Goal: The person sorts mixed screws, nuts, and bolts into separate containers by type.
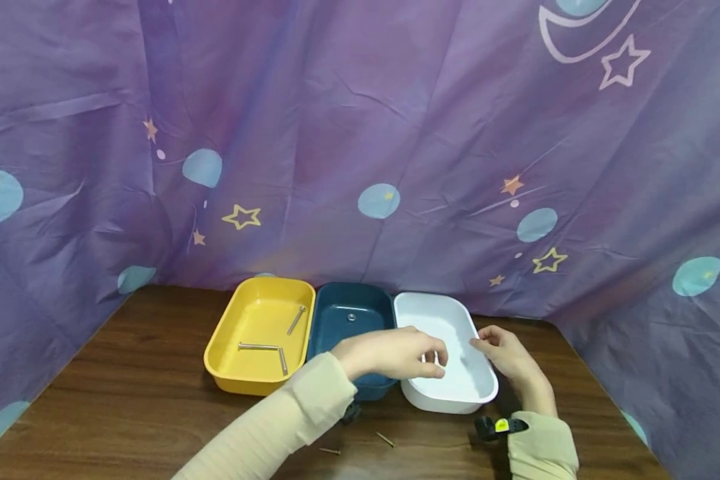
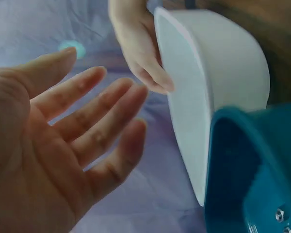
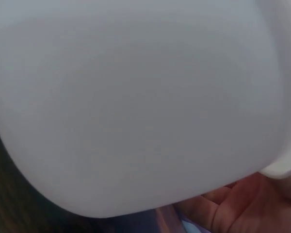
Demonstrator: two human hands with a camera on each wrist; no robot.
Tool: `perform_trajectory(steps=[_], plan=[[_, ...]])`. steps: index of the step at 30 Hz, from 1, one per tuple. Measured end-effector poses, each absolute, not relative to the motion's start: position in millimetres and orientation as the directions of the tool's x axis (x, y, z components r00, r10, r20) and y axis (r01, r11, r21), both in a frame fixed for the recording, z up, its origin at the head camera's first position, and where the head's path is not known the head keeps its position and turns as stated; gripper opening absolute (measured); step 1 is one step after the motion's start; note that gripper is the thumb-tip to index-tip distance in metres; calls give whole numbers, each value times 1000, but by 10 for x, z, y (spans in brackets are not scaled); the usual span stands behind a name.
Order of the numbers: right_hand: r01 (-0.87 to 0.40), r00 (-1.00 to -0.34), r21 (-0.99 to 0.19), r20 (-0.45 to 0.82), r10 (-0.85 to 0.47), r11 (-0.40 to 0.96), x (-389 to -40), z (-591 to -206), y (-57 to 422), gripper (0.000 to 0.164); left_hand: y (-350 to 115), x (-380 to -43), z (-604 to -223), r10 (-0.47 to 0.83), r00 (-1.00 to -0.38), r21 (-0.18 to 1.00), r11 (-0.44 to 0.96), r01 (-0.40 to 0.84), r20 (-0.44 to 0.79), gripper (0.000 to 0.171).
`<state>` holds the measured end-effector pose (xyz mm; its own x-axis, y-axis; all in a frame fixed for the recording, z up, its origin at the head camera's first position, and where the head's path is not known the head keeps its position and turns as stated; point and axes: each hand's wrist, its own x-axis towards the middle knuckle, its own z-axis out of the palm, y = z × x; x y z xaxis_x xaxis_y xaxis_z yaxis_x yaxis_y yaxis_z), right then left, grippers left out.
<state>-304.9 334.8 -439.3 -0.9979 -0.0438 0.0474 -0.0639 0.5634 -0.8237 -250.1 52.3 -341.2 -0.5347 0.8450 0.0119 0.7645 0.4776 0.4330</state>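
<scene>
My left hand (image 1: 399,353) hovers above the white container (image 1: 447,404), fingers loosely bent with nothing in them. The left wrist view shows its bare palm and spread fingers (image 2: 94,121). At the container's right side, my right hand (image 1: 512,360) grips the rim, thumb toward the inside and fingers along the outer wall. White plastic fills most of the right wrist view, with part of that hand (image 3: 242,208) below its edge. No item is visible inside the white container, though the left hand covers part of it.
A dark blue container (image 1: 376,392) touches the white one; a nut (image 1: 351,317) lies in it. Left of it, a yellow container (image 1: 246,385) holds several bolts, one lying crosswise (image 1: 258,347). Two small screws, one slanted (image 1: 385,439), one flatter (image 1: 330,451), lie on the brown table (image 1: 126,400).
</scene>
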Motion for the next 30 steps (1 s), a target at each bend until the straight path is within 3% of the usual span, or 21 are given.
perform_trajectory(steps=[7, 13, 23, 30], plan=[[-67, -998, -822, 50, -47, 566, -3041, -4408, 3308, 22, 127, -2080, -3559, 863, -498, 399, 428, 811, 87, 19], [-56, -998, -812, 33, -51, 580, -3031, -4408, 3279, 23, -216, -1813, -3855, 832, -551, 443, 473, 762, 59, 12], [-41, -999, -796, 32, -25, 604, -2984, -4388, 3329, 24, -450, -1750, -4260, 790, -613, 386, 576, 721, -34, 10], [-47, -999, -795, 38, -28, 604, -3003, -4385, 3314, 24, -542, -1720, -4316, 746, -660, 395, 636, 663, -91, 12]])
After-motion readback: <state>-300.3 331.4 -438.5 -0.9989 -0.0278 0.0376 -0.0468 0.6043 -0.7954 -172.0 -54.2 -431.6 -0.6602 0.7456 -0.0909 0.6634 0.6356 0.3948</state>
